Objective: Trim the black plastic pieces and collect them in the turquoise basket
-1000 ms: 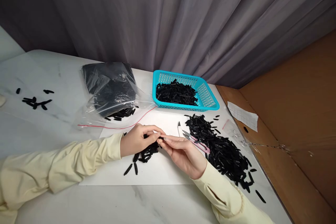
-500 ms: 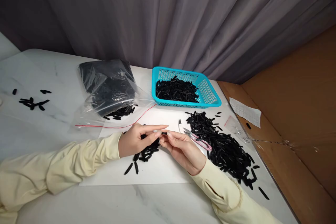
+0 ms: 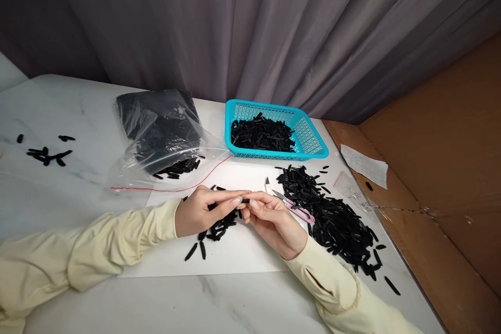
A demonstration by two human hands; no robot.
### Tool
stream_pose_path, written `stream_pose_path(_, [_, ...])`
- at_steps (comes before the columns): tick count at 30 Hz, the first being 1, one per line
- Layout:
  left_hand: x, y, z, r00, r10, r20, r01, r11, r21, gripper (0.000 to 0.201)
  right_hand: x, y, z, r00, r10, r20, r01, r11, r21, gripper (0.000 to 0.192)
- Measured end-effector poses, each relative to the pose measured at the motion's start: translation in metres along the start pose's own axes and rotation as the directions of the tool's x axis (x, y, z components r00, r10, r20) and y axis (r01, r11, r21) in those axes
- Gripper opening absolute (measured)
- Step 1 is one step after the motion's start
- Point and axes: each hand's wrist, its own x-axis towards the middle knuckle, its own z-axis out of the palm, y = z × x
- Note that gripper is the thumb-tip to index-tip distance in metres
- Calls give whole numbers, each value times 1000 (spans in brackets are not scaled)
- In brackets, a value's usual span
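A small black strip (image 3: pixel 246 201) is pinched between my two hands above a white sheet (image 3: pixel 250 258). My left hand (image 3: pixel 209 209) holds its left end between thumb and fingers. At the other end, the thumb and forefinger of my right hand (image 3: pixel 274 219) close on it. Fingers hide most of the strip. Under my left hand lies a small pile of black strips (image 3: pixel 221 227), partly covered. Pink-handled thread snips (image 3: pixel 301 213) rest just beyond my right hand, against a larger heap of black strips (image 3: pixel 344 229).
A blue perforated basket (image 3: pixel 274 155) holding many black strips stands at the back. Left of it lies a clear zip bag (image 3: pixel 156 120) with dark contents. Several loose strips (image 3: pixel 49 155) lie far left. A paper slip (image 3: pixel 364 164) is at the right, beside a cardboard wall (image 3: pixel 442 156).
Both hands stay almost in place on the strip. The left forefinger has come lower, nearer the right fingertips. The whole view has shifted slightly.
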Motion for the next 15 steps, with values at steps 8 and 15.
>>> stream_pose_path(8, [2,6,-2,1000,0,23,1,999,-40,41,-3,-4,3,1000,-3,27,4,1000,-28,19])
stream_pose_path(15, [1,4,0,997,80,-14,-80,997,14,40,-4,-5,7,999,-53,13,54,996,-71,23])
